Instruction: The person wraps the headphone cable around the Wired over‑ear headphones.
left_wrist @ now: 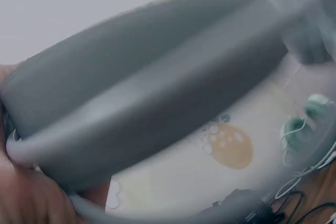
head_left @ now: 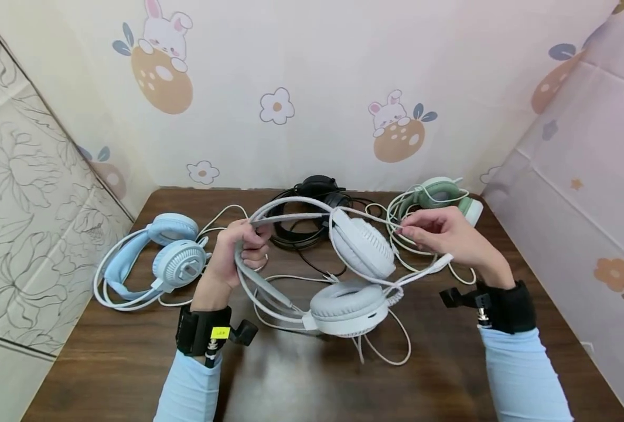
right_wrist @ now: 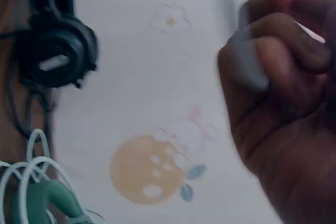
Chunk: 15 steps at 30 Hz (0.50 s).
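Observation:
A pair of white headphones [head_left: 364, 246] is held up above the table, its headband toward the left and its ear cups toward the right. My left hand [head_left: 243, 243] grips the headband, whose grey padding [left_wrist: 147, 82] fills much of the left wrist view, blurred. With thumb and fingers, my right hand [head_left: 443, 231] pinches a thin white cable running over the upper ear cup. In the right wrist view the right hand [right_wrist: 283, 66] is curled around a blurred pale piece. A white stem [head_left: 433, 266] sticks out from the lower cup, just below the right hand.
Light blue headphones [head_left: 177, 264] lie at the table's left. Black headphones [head_left: 317, 187] with a coiled cable rest at the back middle, partly hidden by the white pair. Green headphones [head_left: 440, 190] sit at the back right. Patterned cloth walls [head_left: 322, 140] enclose the wooden table [head_left: 396, 387].

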Each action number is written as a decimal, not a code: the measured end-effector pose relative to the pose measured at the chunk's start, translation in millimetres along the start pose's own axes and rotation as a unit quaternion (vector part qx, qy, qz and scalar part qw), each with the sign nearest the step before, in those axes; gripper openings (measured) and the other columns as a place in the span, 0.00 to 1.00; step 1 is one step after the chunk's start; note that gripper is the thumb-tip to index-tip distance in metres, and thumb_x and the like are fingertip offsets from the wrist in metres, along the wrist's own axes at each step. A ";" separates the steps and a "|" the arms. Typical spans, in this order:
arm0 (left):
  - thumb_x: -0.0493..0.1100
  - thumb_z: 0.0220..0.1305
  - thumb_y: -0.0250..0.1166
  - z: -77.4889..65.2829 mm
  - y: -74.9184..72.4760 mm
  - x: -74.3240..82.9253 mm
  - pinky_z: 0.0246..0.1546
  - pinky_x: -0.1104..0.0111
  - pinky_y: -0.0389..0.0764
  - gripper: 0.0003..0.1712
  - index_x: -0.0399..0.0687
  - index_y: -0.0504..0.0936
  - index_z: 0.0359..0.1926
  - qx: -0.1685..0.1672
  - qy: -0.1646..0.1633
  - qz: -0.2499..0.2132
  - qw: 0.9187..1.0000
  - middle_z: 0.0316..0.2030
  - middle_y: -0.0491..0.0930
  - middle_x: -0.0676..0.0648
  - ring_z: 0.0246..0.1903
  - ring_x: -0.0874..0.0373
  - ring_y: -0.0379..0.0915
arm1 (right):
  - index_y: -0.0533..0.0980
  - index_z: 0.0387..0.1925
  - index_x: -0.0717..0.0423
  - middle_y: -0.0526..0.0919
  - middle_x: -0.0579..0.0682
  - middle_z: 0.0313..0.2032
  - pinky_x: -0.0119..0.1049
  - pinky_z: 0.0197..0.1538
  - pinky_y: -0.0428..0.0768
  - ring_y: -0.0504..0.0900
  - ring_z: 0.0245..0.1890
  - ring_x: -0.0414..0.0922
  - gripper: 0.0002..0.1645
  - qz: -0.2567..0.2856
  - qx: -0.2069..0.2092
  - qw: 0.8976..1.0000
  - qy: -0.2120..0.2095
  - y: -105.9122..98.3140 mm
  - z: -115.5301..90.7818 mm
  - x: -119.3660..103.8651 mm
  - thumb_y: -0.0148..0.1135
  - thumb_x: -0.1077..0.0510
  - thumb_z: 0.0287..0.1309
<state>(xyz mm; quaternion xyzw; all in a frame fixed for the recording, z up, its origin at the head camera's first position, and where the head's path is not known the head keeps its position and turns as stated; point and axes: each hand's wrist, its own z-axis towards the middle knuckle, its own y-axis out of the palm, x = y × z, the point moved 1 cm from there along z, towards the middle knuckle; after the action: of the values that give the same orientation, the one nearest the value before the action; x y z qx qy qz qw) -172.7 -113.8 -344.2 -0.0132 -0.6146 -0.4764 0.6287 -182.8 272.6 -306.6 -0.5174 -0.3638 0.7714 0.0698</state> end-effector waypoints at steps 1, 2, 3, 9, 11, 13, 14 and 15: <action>0.28 0.51 0.42 -0.8 -0.8 0.5 0.13 0.73 0.40 0.10 0.47 0.60 0.22 0.010 -0.002 0.018 1.000 0.16 0.46 0.53 0.12 0.63 0.37 | 0.83 0.39 0.58 0.83 0.39 0.25 0.29 0.20 0.73 0.74 0.19 0.34 0.07 -0.032 0.017 0.999 0.009 -1.9 -3.0 0.4 0.64 0.64 0.59; 0.28 0.50 0.43 -1.5 -1.3 0.4 0.13 0.72 0.40 0.09 0.47 0.61 0.22 0.018 -0.007 0.036 0.999 0.15 0.46 0.53 0.12 0.63 0.37 | 0.84 0.38 0.54 0.83 0.38 0.25 0.27 0.21 0.72 0.74 0.19 0.33 0.06 -0.071 0.033 0.997 0.015 -3.6 -5.3 -0.1 0.65 0.62 0.58; 0.28 0.50 0.45 -2.1 -1.3 0.0 0.14 0.71 0.41 0.09 0.46 0.62 0.23 0.027 -0.014 0.055 0.998 0.15 0.47 0.53 0.12 0.62 0.38 | 0.85 0.36 0.51 0.83 0.36 0.25 0.26 0.22 0.71 0.73 0.18 0.32 0.05 -0.112 0.048 0.993 0.013 -4.7 -6.6 -1.2 0.67 0.60 0.57; 0.28 0.50 0.47 -3.0 0.3 -6.8 0.14 0.71 0.42 0.08 0.46 0.66 0.26 0.020 -0.034 0.082 0.996 0.15 0.48 0.53 0.12 0.63 0.40 | 0.87 0.32 0.48 0.84 0.39 0.21 0.23 0.22 0.62 0.66 0.15 0.30 0.06 -0.275 0.131 0.941 -0.148 1.3 8.0 -11.8 0.72 0.60 0.49; 0.29 0.50 0.45 -0.7 0.5 -9.1 0.14 0.71 0.41 0.08 0.46 0.66 0.26 0.004 -0.024 0.050 0.998 0.16 0.48 0.53 0.12 0.63 0.39 | 0.87 0.34 0.48 0.86 0.40 0.24 0.22 0.24 0.63 0.67 0.16 0.30 0.07 -0.264 0.121 0.940 -0.179 4.5 18.2 -9.3 0.71 0.61 0.51; 0.29 0.51 0.43 2.8 0.2 -11.3 0.14 0.72 0.41 0.08 0.46 0.64 0.25 -0.005 -0.007 0.015 1.000 0.16 0.47 0.53 0.12 0.62 0.38 | 0.86 0.36 0.49 0.87 0.41 0.28 0.22 0.26 0.66 0.72 0.19 0.29 0.07 -0.216 0.085 0.961 -0.148 6.5 24.9 -0.5 0.68 0.61 0.55; 0.29 0.51 0.42 4.4 0.2 -11.7 0.13 0.73 0.41 0.08 0.47 0.63 0.24 0.003 0.001 0.000 1.000 0.16 0.47 0.53 0.12 0.62 0.38 | 0.86 0.37 0.50 0.87 0.42 0.28 0.22 0.26 0.68 0.73 0.20 0.28 0.07 -0.190 0.066 0.972 -0.121 7.4 26.0 4.5 0.67 0.62 0.57; 0.29 0.51 0.42 5.3 0.2 -11.5 0.13 0.73 0.41 0.09 0.47 0.61 0.23 0.020 0.010 -0.004 1.000 0.16 0.46 0.53 0.12 0.63 0.38 | 0.86 0.38 0.50 0.87 0.42 0.29 0.22 0.27 0.69 0.73 0.21 0.29 0.07 -0.168 0.048 0.980 -0.091 7.1 25.2 9.7 0.65 0.61 0.59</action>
<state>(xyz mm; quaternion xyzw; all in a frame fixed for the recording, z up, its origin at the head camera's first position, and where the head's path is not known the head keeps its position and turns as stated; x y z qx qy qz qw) -174.2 -103.8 -351.8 0.0071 -0.6176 -0.4666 0.6331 -206.7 259.9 -313.3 -0.3727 -0.4134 0.8087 0.1899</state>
